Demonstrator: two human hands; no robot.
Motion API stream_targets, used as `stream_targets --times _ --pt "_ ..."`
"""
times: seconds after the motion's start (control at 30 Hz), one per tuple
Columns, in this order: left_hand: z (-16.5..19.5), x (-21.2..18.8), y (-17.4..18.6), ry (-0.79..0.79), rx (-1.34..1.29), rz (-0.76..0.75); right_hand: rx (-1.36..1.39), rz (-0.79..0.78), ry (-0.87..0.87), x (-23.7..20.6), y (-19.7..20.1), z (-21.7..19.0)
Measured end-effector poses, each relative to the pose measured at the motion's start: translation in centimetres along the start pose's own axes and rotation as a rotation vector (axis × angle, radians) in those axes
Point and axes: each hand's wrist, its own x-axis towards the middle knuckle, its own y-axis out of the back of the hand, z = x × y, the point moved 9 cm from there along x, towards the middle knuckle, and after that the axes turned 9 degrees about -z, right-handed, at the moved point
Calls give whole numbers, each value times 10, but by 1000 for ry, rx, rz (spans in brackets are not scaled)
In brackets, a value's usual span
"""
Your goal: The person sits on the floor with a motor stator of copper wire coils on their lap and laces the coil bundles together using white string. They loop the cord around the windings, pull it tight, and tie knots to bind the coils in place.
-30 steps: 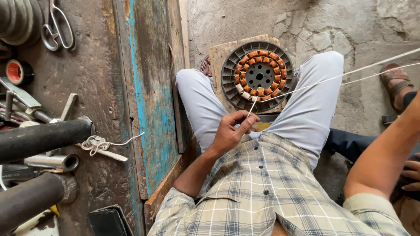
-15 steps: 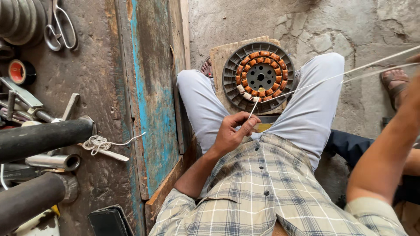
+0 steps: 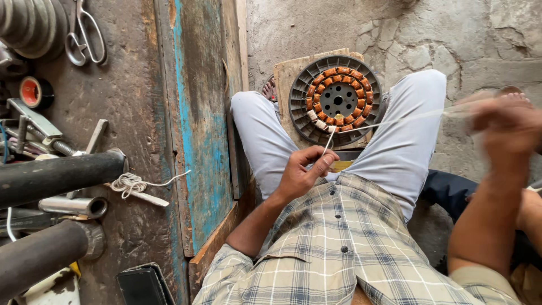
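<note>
Motor stator (image 3: 337, 100), round, copper-wound, on a board (image 3: 291, 73) between the knees. Scissors (image 3: 83, 35), red tape roll (image 3: 35, 92) and dark pipes (image 3: 56, 175) lie well apart on the bench. Left hand (image 3: 304, 172) pinches a white cord (image 3: 395, 120) just below the stator; right hand (image 3: 502, 127), blurred, grips its far end.
</note>
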Motion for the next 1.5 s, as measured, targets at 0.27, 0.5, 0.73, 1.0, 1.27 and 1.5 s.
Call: stream_targets --times 0.27,0.5,0.73,1.0,1.27,1.5 --pt "-2 2 -4 -7 -53 6 -730 -28 -47 28 -57 -8" --pt "-3 0 -15 43 -305 -68 -599 65 305 1 -157 -96" --pt "33 20 8 -20 -354 -22 -648 -67 399 18 -202 -126" --pt "136 51 50 -419 1015 294 -233 51 157 20 -178 -106" --pt "99 46 32 -343 1091 46 -59 23 19 18 -180 -89" --pt "81 40 33 -372 1061 58 -102 10 172 41 -172 -106"
